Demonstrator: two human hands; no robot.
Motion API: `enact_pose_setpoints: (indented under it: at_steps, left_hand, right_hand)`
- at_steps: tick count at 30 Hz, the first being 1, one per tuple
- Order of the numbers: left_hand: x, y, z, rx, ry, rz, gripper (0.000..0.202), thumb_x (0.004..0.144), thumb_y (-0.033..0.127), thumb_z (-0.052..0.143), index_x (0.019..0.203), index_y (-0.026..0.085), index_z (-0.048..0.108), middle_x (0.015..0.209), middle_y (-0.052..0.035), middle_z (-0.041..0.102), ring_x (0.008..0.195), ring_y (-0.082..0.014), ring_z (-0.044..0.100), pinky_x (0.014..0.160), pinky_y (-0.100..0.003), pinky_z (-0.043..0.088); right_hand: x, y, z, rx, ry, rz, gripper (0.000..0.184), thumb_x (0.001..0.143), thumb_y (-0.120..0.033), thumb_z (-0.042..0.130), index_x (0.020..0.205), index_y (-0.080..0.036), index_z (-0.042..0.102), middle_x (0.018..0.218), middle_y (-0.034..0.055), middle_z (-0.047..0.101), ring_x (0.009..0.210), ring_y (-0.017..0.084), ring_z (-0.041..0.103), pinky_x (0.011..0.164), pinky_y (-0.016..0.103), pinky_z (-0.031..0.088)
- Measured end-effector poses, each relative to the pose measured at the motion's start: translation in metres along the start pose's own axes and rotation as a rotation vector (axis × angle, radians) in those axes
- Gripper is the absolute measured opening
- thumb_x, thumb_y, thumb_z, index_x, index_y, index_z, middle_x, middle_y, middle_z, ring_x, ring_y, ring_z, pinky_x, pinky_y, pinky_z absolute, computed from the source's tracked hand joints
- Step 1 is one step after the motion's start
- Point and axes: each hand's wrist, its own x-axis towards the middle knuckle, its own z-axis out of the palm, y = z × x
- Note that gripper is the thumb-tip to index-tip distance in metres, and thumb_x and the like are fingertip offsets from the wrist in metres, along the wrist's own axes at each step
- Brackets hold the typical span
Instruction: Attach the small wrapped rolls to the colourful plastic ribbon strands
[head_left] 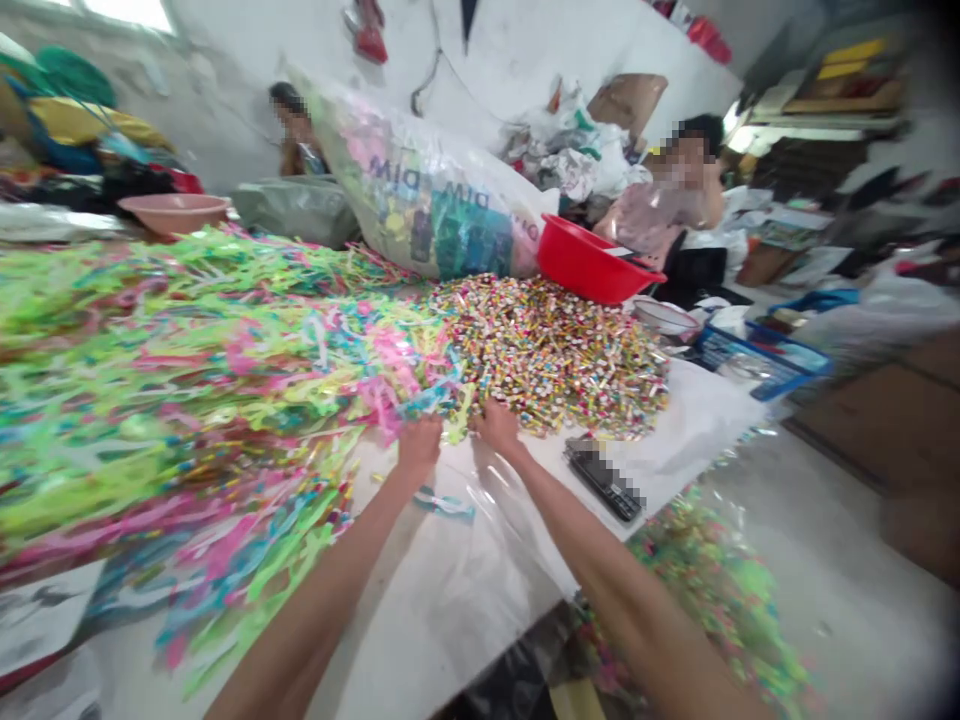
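Hands [421, 440], yellow-green strip [460, 418] between.

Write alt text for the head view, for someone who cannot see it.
A person's left hand and right hand reach across a white table to where a heap of colourful strips meets a pile of small multicoloured pieces. A red basin sits at the pile's far edge.
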Motion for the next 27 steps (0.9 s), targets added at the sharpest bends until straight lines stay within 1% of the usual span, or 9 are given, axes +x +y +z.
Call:
enact_pose_setpoints:
  at_steps: [3,6,8,12,14,17,21,24,27]
  left_hand:
    - [-0.009,-0.010,-0.017,0.004,0.110,-0.030,0.044,0.082,0.003,0.030,0.119,0.012,0.054,0.104,-0.0174,0.061,0.095,-0.0282,0.059,0.074,-0.034,0.043]
    - [-0.030,-0.016,-0.036,-0.146,0.284,-0.013,0.030,0.083,0.015,0.037,0.100,0.017,0.062,0.095,-0.0108,0.062,0.093,-0.0252,0.058,0.077,-0.032,0.042]
    - [-0.050,-0.016,-0.047,-0.350,0.314,-0.054,0.020,0.079,0.020,0.044,0.086,0.019,0.063,0.082,-0.0045,0.061,0.082,-0.0211,0.057,0.072,-0.029,0.042]
    - [-0.096,-0.006,-0.055,-0.888,0.163,-0.163,0.016,0.074,0.034,0.054,0.072,0.019,0.059,0.065,0.0020,0.055,0.064,-0.0151,0.052,0.060,-0.025,0.039]
    - [-0.119,0.004,-0.053,-1.100,0.080,-0.167,0.022,0.073,0.040,0.056,0.074,0.018,0.058,0.066,0.0010,0.058,0.063,-0.0150,0.053,0.059,-0.025,0.040]
    - [-0.149,0.019,-0.050,-1.258,-0.035,-0.132,0.023,0.078,0.041,0.053,0.079,0.017,0.054,0.069,-0.0011,0.062,0.060,-0.0143,0.055,0.056,-0.025,0.040]
    - [-0.179,0.030,-0.055,-1.236,-0.055,-0.023,0.017,0.085,0.036,0.046,0.079,0.020,0.048,0.068,0.0021,0.055,0.056,-0.0116,0.052,0.056,-0.024,0.040]
    - [-0.193,0.028,-0.063,-1.060,-0.019,0.004,0.020,0.088,0.036,0.043,0.077,0.021,0.048,0.065,0.0034,0.049,0.058,-0.0120,0.047,0.057,-0.023,0.036]
    - [-0.204,0.024,-0.069,-0.866,0.016,0.030,0.022,0.090,0.038,0.040,0.080,0.022,0.051,0.063,0.0036,0.048,0.058,-0.0133,0.045,0.058,-0.025,0.032]
  right_hand:
    - [0.003,-0.009,0.001,-0.008,0.001,0.045,0.032,0.082,-0.017,0.045,0.112,-0.014,0.057,0.103,0.0132,0.067,0.098,0.025,0.060,0.080,0.033,0.040]
    - [-0.006,-0.013,-0.009,0.032,0.011,0.048,0.028,0.081,-0.016,0.045,0.104,-0.016,0.060,0.103,0.0117,0.066,0.100,0.025,0.059,0.081,0.035,0.041]
    - [-0.022,-0.013,-0.022,0.090,0.031,0.024,0.024,0.080,-0.017,0.045,0.097,-0.017,0.062,0.104,0.0100,0.065,0.101,0.025,0.057,0.081,0.034,0.041]
    - [-0.080,-0.010,-0.047,0.319,-0.022,-0.084,0.023,0.083,-0.026,0.042,0.086,-0.017,0.063,0.081,0.0037,0.065,0.073,0.016,0.060,0.064,0.026,0.045]
    - [-0.118,-0.008,-0.054,0.641,-0.155,-0.144,0.022,0.081,-0.032,0.048,0.082,-0.016,0.063,0.069,0.0006,0.060,0.055,0.012,0.054,0.053,0.023,0.043]
    - [-0.167,-0.008,-0.060,1.042,-0.362,-0.118,0.018,0.074,-0.034,0.060,0.076,-0.016,0.062,0.064,-0.0015,0.059,0.045,0.008,0.048,0.048,0.022,0.040]
    - [-0.203,-0.012,-0.068,1.105,-0.447,-0.074,0.021,0.073,-0.036,0.063,0.083,-0.017,0.064,0.072,0.0006,0.066,0.041,0.007,0.046,0.043,0.021,0.037]
    - [-0.213,-0.015,-0.073,1.088,-0.436,-0.113,0.023,0.073,-0.033,0.064,0.090,-0.018,0.067,0.066,-0.0011,0.063,0.040,0.005,0.040,0.040,0.020,0.029]
    - [-0.218,-0.016,-0.075,1.092,-0.396,-0.142,0.020,0.074,-0.032,0.063,0.085,-0.017,0.070,0.062,-0.0022,0.058,0.043,0.006,0.041,0.042,0.021,0.030]
